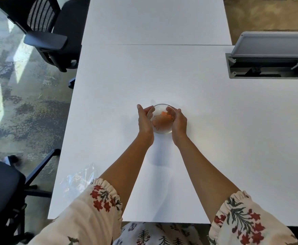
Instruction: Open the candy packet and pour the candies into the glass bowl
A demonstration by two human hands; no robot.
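Two hands cup a small glass bowl (pixel 159 119) on a white bench (pixel 215 138), seen from the head camera. The left hand (pixel 144 121) presses its palm against the bowl's left side; the right hand (pixel 179 122) wraps the right side, fingers curled over the rim. Orange candies (pixel 163 121) lie inside the bowl. A clear, crumpled candy packet (pixel 80 179) rests near the bench's left edge, beside a floral sleeve (pixel 98 206).

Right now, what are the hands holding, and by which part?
Both hands cup the glass bowl by its sides: left hand on its left wall, right hand on its right. The orange candies are inside.
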